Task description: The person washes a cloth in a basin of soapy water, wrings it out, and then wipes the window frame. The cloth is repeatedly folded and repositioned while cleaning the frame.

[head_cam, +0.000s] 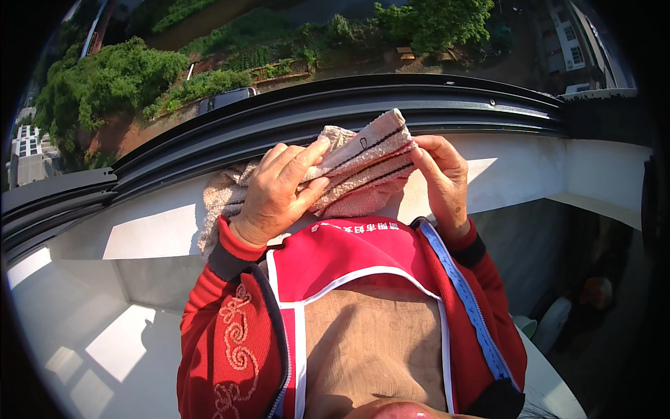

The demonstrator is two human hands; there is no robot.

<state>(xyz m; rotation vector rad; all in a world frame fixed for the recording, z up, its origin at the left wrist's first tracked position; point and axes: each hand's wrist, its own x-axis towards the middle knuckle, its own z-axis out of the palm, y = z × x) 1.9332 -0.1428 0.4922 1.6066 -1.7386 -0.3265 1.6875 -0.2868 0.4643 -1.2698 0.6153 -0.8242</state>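
Note:
A worn terry-cloth towel (361,162), beige and pinkish with dark stitched stripes, lies bunched over the white window sill, against the dark window track. My left hand (282,183) rests on its folds, thumb and fingers gripping the cloth near the middle. With thumb and forefinger my right hand (442,173) pinches the towel's right edge. One folded end sticks up between the two hands, over the track. More of the cloth hangs in folds beneath and left of my left wrist.
The dark metal window track (335,105) curves across beyond the hands, with a drop outside to trees (104,84) and a parked vehicle (227,98). The white sill (523,162) runs under the towel. At the lower right, a white rounded object (552,322) stands in shadow.

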